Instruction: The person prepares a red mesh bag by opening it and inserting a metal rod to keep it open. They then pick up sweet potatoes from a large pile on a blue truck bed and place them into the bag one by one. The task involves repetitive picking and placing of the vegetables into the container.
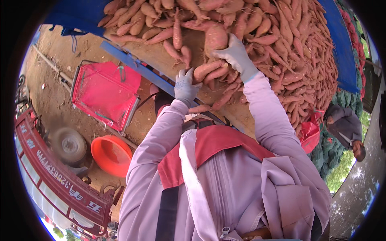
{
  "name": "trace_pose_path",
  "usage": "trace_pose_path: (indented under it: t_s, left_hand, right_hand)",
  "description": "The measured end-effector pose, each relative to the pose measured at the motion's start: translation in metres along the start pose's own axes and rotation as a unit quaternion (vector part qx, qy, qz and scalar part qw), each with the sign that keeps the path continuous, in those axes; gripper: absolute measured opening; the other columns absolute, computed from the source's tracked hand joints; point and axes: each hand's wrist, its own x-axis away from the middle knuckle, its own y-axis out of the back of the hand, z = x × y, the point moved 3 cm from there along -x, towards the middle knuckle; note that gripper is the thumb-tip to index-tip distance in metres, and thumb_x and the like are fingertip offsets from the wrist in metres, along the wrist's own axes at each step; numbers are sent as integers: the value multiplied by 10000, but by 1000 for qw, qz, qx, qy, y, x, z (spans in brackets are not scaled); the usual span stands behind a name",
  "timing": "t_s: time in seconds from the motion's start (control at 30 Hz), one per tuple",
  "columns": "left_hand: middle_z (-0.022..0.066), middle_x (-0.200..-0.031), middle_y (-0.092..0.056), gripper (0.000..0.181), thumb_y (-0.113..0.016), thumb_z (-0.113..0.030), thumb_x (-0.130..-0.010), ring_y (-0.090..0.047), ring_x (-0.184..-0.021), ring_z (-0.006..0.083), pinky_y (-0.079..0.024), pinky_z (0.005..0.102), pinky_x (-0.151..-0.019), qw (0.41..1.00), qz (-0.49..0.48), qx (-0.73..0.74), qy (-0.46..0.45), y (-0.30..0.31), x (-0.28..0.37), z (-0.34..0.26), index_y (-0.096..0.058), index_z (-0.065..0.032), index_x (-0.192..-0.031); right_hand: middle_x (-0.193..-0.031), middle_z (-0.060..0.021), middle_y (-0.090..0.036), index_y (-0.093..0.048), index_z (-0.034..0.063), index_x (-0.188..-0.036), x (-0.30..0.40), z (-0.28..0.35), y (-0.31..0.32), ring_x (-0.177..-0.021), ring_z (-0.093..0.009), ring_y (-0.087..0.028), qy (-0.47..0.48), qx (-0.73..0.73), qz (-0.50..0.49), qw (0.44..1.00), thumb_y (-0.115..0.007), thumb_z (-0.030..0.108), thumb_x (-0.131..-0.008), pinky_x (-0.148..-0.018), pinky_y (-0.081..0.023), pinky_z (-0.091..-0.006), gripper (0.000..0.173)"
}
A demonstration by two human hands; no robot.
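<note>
My left hand (185,87), in a grey work glove, has its fingers and thumb around the near end of a long sweet potato (208,70). My right hand (238,57), gloved the same way, grips a large, thick sweet potato (215,39) from its right side, thumb across its lower part. The long sweet potato's far end lies just below my right thumb. A second, slimmer sweet potato (216,75) rests against it. Around both hands spreads a heap of pinkish sweet potatoes (289,60) on the earth-covered bed (193,52) of a blue-sided vehicle or trailer.
A blue metal edge (132,64) crosses between me and the heap. To the left are a folding seat with red fabric (105,90), an orange basin (111,155), a wheel (69,145) and a red truck (63,180) bearing writing. At right, a person (345,126) is beside green netting sacks (319,156).
</note>
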Motion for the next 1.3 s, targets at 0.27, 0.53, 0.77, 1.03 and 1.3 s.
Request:
trace_pose_path:
  t_s: [0.27,0.53,0.77,1.03,1.3]
  left_hand:
    - [120,-936,-635,447,-805,-235,-747,-592,-853,212,-490,347,-782,957,148,246,43,-23,-6,34,-596,15,-1052]
    - [192,-1280,-530,671,-794,-157,-684,-489,-1180,362,-411,440,-985,974,-189,-60,-106,30,-70,-110,-516,-34,-1282]
    - [136,-1346,-541,733,-495,-628,-842,-488,-1262,340,-438,516,-959,899,172,-399,-53,-20,-117,-161,-531,-74,-1319]
    - [115,-1125,-698,351,-448,-297,-933,-668,-1052,276,-528,426,-865,757,240,-567,-220,-78,-194,-90,-747,-134,-1018]
    - [118,-992,-719,296,-527,-342,-887,-705,-915,272,-559,418,-750,565,328,-672,-350,-100,-262,-9,-759,-163,-922]
  right_hand:
    - [-1310,-194,-556,-455,-22,-1354,131,-59,135,-1204,-366,-546,6,-655,-43,754,-633,150,-853,-1012,-462,-473,558]
    - [-1325,-176,-546,-453,80,-1387,224,-108,154,-1157,-352,-555,48,-767,-204,606,-690,359,-846,-1010,-460,-470,653]
    - [-1316,-175,-557,-453,58,-1369,259,-130,124,-1030,-264,-629,44,-808,-170,563,-574,480,-923,-796,-552,-352,626]
    - [-1173,-129,-597,-417,20,-1370,317,-147,133,-939,-164,-610,-14,-694,-268,668,-627,429,-897,-613,-479,-242,660]
    - [-841,-57,-619,-365,12,-1394,356,-139,177,-648,-117,-608,-190,-336,-389,836,-681,332,-867,-485,-447,-229,694]
